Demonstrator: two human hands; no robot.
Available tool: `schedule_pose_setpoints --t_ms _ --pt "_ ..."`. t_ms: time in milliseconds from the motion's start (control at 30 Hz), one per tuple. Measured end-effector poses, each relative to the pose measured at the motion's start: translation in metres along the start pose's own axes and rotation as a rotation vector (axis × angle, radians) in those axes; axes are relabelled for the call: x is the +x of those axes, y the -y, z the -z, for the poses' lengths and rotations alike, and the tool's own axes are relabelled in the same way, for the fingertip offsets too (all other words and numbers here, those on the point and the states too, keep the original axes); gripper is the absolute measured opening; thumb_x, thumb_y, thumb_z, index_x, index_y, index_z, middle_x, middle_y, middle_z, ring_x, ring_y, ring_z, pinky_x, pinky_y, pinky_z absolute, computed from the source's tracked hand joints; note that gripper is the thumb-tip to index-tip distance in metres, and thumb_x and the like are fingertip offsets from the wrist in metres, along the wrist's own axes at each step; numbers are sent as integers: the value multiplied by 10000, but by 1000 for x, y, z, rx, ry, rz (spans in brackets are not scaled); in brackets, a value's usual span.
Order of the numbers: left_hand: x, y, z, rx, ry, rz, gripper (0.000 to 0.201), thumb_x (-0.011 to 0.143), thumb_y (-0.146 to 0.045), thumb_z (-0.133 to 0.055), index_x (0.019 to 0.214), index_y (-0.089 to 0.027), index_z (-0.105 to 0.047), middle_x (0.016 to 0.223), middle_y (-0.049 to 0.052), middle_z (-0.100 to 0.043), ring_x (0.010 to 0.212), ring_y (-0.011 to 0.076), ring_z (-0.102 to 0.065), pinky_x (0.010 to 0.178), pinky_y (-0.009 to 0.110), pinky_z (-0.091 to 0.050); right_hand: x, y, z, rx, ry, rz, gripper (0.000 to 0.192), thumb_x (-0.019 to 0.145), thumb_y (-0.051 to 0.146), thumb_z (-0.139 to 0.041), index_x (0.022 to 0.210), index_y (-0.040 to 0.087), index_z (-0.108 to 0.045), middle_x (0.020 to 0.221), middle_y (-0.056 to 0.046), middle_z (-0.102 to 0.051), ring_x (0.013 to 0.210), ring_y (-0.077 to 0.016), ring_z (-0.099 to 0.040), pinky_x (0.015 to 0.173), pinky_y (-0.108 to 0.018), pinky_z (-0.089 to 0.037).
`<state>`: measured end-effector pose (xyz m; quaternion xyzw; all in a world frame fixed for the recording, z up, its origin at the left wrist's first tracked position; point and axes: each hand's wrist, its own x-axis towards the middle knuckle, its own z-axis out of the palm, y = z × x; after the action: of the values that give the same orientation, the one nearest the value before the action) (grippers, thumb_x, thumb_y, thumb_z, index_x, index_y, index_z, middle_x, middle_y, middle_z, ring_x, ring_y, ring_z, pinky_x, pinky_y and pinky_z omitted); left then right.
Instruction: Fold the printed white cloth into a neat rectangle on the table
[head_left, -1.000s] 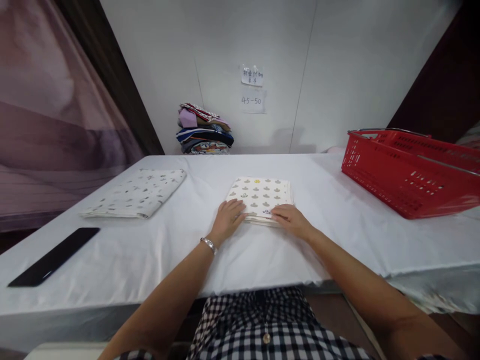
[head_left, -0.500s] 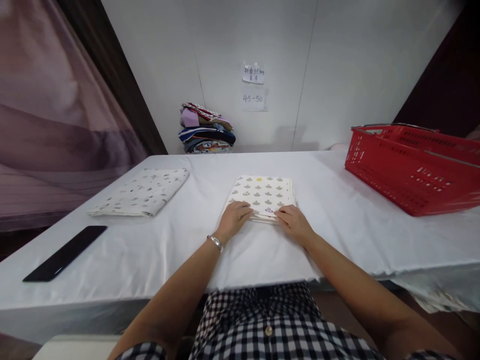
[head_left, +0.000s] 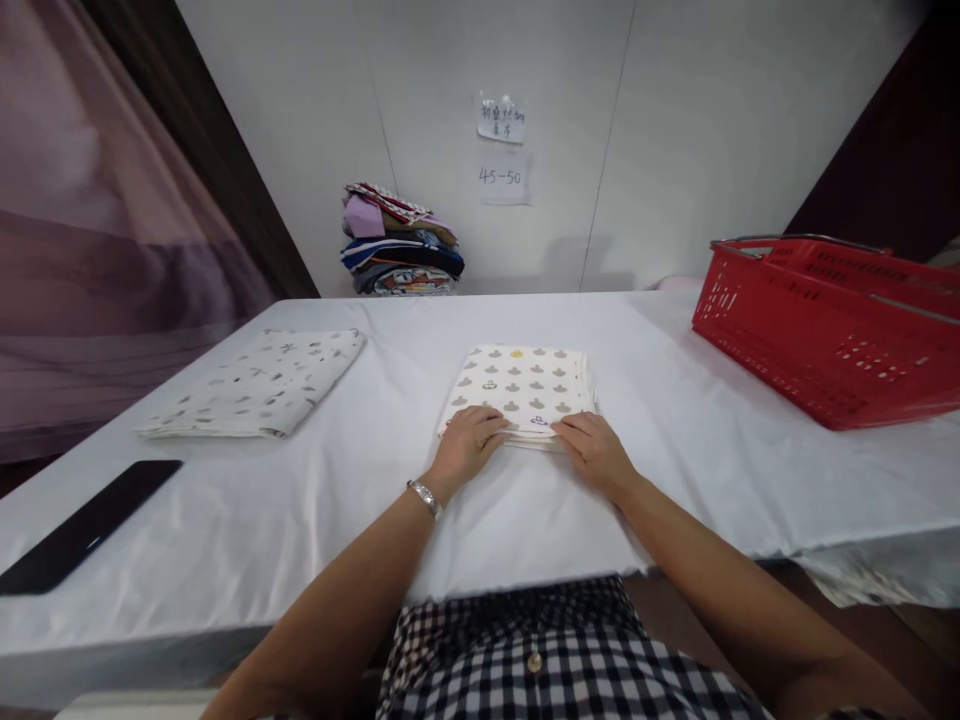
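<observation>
1. Since the earlier pictures almost nothing on the table has shifted: both hands have stayed on the near edge of the folded patterned cloth (head_left: 519, 388), and only the head camera has tipped, so the wall notes and the far stack sit a little higher in view.
2. The table (head_left: 375, 480), under a white cover, carries everything; its flat spread is probably why the cloth lies square and unwrinkled.
3. The red basket (head_left: 825, 340) stands at the right, well apart from the hands. Whether anything lies in it cannot be told.
4. A second folded cloth with small dark marks (head_left: 259, 385) lies at the left, clear of the centre, as if set aside.
5. The stack of coloured folded clothes (head_left: 401, 240) rests at the far edge against the wall, out of the way.
6. The folded patterned cloth sits at the table's middle, just ahead of the person, its near edge under both hands.
7. The dark flat slab (head_left: 82, 525) lies near the left front edge, apart from everything.
8. The left hand (head_left: 466, 442) rests palm-down on the cloth's near left corner, fingers together and slightly curled, pressing rather than gripping; a bracelet is on the wrist.
9. The right hand (head_left: 596, 448) mirrors it on the near right part, fingers close together, flat on the fabric, apparently holding the fold down.
</observation>
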<state>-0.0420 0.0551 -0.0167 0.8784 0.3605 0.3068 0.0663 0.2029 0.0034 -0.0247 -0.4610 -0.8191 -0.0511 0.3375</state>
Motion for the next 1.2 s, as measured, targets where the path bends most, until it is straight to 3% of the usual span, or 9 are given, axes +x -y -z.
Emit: schedule_pose_setpoints --t_ms 133,300,500,667,867,1000,1100,1200 --pt "2 1 -2 25 -10 5 255 925 -307 -414 979 -227 -650 1006 47 -642 962 184 -558 849 353 -423 1 2 2 -2 22 8 273 922 245 -402 1064 235 -635 948 -80 -624 862 -204 -540 757 -373 -448" --pt "4 -3 -1 144 8 -44 240 923 -242 -407 942 -216 -645 955 50 -643 940 193 -540 833 356 -405 3 1 3 -67 -46 -21 249 907 201 -435 1019 235 -655 936 -78 -628 880 -204 -527 766 -365 -425" --pt "0 -7 1 187 93 -50 257 902 -174 -403 909 -239 -652 908 45 -628 918 198 -525 791 353 -411 -1 -2 1 -33 61 18 237 896 201 -464 1014 260 -660 915 -65 -629 840 -193 -532 739 -351 -431" --pt "-3 -6 4 169 73 -75 267 900 -170 -401 995 -244 -639 946 50 -631 927 197 -536 792 355 -426 -2 -4 -2 -12 34 34 250 901 190 -449 1024 273 -650 904 -58 -632 820 -189 -541 728 -360 -443" --pt "-2 -8 6 177 33 -62 234 888 -159 -430 928 -242 -645 892 34 -632 862 189 -548 733 339 -427 1 6 3 -16 69 -14 239 891 174 -445 1016 244 -636 915 -67 -628 849 -198 -554 750 -374 -456" --pt "-1 -8 6 173 30 -69 227 881 -149 -435 906 -235 -643 870 30 -635 831 188 -552 715 337 -423 17 27 14 20 124 -66 325 874 269 -476 1191 253 -543 1129 -88 -597 1038 -240 -534 870 -438 -444" --pt "-1 -6 5 171 25 -87 219 887 -167 -433 905 -231 -642 874 32 -636 820 187 -555 719 339 -426 33 40 14 13 197 -40 448 891 385 -447 1314 238 -437 1356 -93 -457 1249 -256 -392 1032 -491 -317" --pt "-1 -4 5 157 15 -105 214 884 -172 -441 915 -230 -645 895 35 -635 840 189 -560 729 340 -435 38 41 3 -33 331 -104 548 878 462 -452 1350 188 -404 1440 -127 -345 1334 -296 -267 1073 -537 -216"
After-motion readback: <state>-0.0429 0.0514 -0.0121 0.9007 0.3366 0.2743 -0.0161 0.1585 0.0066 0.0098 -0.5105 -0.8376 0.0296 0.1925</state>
